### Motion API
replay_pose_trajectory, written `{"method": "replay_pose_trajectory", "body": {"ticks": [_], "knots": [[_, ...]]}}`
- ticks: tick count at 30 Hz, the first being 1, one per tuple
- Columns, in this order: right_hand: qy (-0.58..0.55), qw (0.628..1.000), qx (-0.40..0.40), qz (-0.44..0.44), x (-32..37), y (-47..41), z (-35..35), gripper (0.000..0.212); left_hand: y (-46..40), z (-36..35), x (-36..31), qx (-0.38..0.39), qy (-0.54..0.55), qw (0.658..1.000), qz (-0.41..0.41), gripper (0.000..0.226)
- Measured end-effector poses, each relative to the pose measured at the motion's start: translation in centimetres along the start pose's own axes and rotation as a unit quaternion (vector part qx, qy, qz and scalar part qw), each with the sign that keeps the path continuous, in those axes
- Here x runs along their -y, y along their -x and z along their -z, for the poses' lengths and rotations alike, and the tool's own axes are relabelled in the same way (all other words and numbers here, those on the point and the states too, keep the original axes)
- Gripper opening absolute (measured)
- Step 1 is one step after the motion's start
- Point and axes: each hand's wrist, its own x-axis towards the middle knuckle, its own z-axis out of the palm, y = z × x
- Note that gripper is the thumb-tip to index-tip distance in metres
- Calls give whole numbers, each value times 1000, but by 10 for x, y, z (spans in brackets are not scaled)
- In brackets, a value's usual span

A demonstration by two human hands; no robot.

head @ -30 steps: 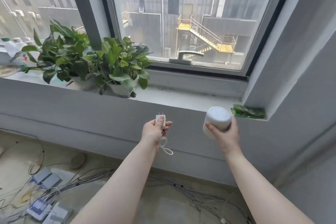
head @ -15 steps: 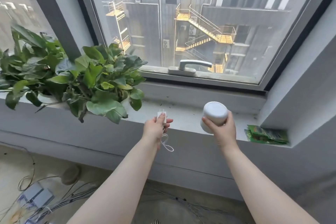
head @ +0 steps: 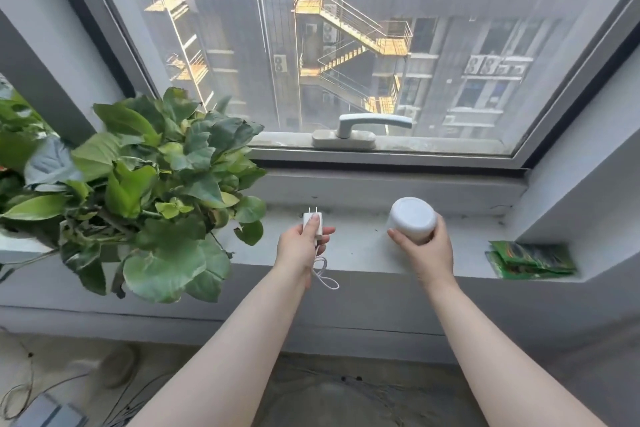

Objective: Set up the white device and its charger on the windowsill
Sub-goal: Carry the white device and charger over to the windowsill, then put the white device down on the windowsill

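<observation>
Both your hands are moving in over the windowsill (head: 363, 250) now, closer than a second ago. Your left hand (head: 301, 246) is pinching the white charger (head: 312, 222), prongs pointing away, its cable (head: 323, 276) dangling free. Your right hand (head: 427, 250) is wrapping around the white device (head: 413, 218), holding it just above the sill between the potted plant (head: 149, 191) and the green packets (head: 530, 258), probably ready for setting down.

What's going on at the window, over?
Left hand grips charger, prongs up. Right hand holds white device over windowsill. Plant left, green packets right; gap between.
</observation>
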Motion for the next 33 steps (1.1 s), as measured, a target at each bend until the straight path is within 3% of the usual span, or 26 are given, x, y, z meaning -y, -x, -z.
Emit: {"method": "replay_pose_trajectory", "body": {"ticks": [33], "knots": [[27, 999, 20, -5, -11, -6, -3, 66, -1, -10, -9, 3, 39, 999, 14, 30]]}}
